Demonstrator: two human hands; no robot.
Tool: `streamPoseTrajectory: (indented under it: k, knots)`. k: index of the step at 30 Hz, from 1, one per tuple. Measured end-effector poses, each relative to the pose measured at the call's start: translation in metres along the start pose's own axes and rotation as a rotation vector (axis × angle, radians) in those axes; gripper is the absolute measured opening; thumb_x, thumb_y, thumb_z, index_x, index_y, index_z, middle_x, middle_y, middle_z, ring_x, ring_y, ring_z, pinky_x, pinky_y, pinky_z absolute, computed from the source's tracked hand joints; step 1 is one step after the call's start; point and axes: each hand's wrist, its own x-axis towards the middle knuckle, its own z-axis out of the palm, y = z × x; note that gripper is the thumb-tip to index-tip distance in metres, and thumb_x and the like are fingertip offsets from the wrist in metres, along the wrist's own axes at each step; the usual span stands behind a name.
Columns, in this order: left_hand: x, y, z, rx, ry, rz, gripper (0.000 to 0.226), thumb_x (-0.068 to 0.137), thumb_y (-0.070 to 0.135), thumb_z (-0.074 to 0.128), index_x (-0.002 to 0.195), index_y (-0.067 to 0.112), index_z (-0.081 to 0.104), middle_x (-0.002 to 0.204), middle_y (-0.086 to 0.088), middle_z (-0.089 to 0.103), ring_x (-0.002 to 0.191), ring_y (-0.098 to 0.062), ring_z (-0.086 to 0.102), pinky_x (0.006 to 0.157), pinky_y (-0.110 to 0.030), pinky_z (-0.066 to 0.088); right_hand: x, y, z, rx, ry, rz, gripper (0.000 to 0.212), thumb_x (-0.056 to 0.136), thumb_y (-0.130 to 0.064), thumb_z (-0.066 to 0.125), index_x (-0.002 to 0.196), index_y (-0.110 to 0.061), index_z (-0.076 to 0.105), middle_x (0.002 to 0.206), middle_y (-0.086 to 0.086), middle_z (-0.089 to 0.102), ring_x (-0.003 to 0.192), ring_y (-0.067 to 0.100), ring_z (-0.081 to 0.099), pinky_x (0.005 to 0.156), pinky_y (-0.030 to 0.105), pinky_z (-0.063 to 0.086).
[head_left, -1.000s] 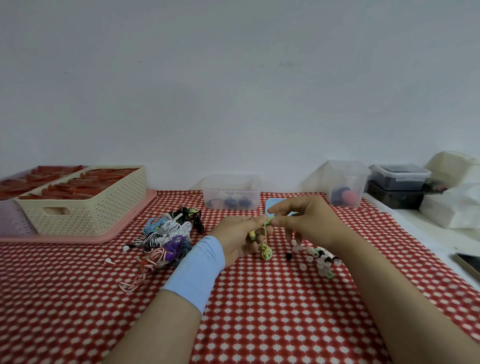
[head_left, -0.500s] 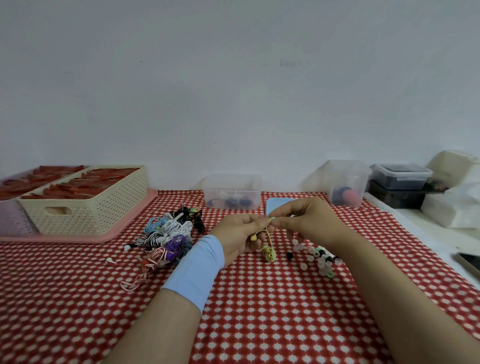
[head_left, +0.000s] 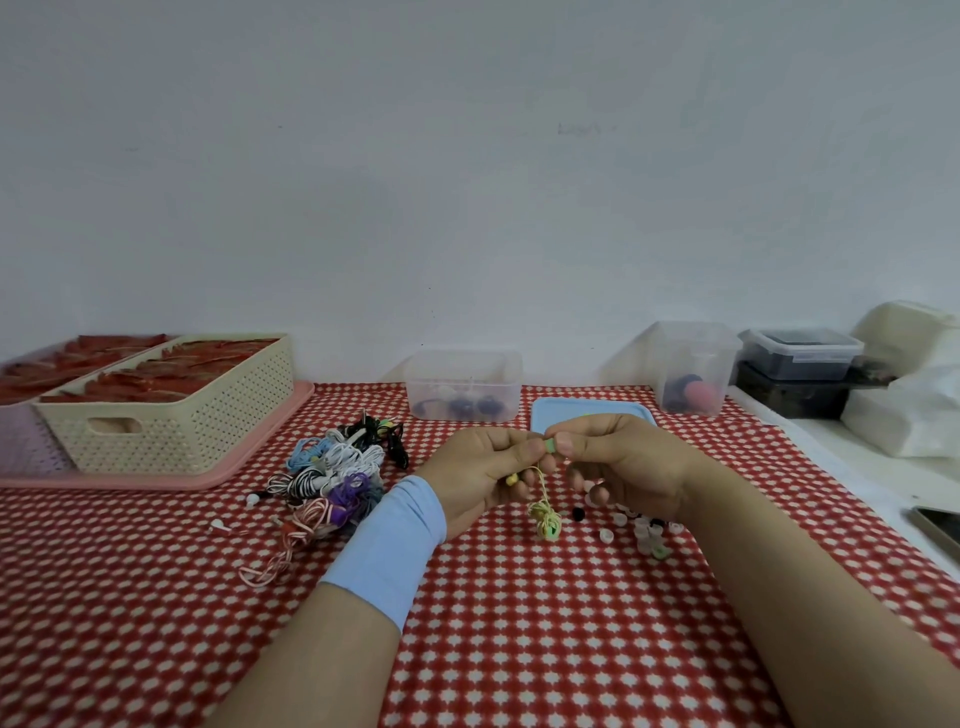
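Between fingertips (head_left: 567, 445), green piece (head_left: 549, 445) mostly hidden — dark flat object (head_left: 941, 531) cut by right edge.

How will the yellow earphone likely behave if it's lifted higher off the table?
Probably floppy: the yellow earphone hangs limp below the left hand and right hand, its coiled cord sagging toward the tablecloth. Likely very light, since fingertips alone carry it. The coil looks loosely wound, so it may swing or unravel.

A basket (head_left: 171, 415) sat on a tray (head_left: 260, 454) at the left of the table (head_left: 519, 649). A pile of cords (head_left: 337, 467) lay just to its right. Further back stood a tub (head_left: 462, 384), with a lid (head_left: 587, 408) lying on its right. In front of the lid lay little caps (head_left: 644, 535).
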Motion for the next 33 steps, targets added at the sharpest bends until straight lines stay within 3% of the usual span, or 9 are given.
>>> streamPoseTrajectory:
  k: [21, 26, 33]
  knots:
    - [0.0007, 0.0001, -0.0008, -0.07, 0.024, -0.013, 0.014, 0.095, 0.01, 0.058, 0.098, 0.005, 0.07, 0.076, -0.001, 0.071, 0.06, -0.005, 0.057, 0.051, -0.015, 0.05, 0.0064, 0.0057, 0.0007, -0.059, 0.092, -0.056, 0.018, 0.081, -0.027, 0.072, 0.095, -0.016, 0.08, 0.088, 0.006, 0.073, 0.062, 0.012, 0.059, 0.048, 0.021, 0.041]
    - [0.0026, 0.001, 0.0011, -0.057, 0.075, 0.043, 0.016, 0.095, 0.017, 0.061, 0.106, 0.01, 0.07, 0.088, -0.002, 0.074, 0.072, -0.012, 0.064, 0.056, -0.021, 0.054, 0.0062, 0.0018, 0.0027, -0.027, 0.206, -0.122, 0.018, 0.096, -0.02, 0.064, 0.111, -0.017, 0.074, 0.09, 0.003, 0.074, 0.061, 0.013, 0.061, 0.052, 0.025, 0.043]
    - [0.0053, -0.002, -0.0026, -0.007, 0.179, 0.078, 0.018, 0.089, 0.008, 0.069, 0.107, 0.006, 0.067, 0.098, -0.012, 0.075, 0.082, -0.021, 0.072, 0.067, -0.031, 0.058, 0.0062, 0.0017, 0.0069, -0.198, 0.39, -0.214, 0.014, 0.092, -0.023, 0.071, 0.096, -0.012, 0.078, 0.092, 0.002, 0.078, 0.058, 0.015, 0.063, 0.052, 0.029, 0.047]
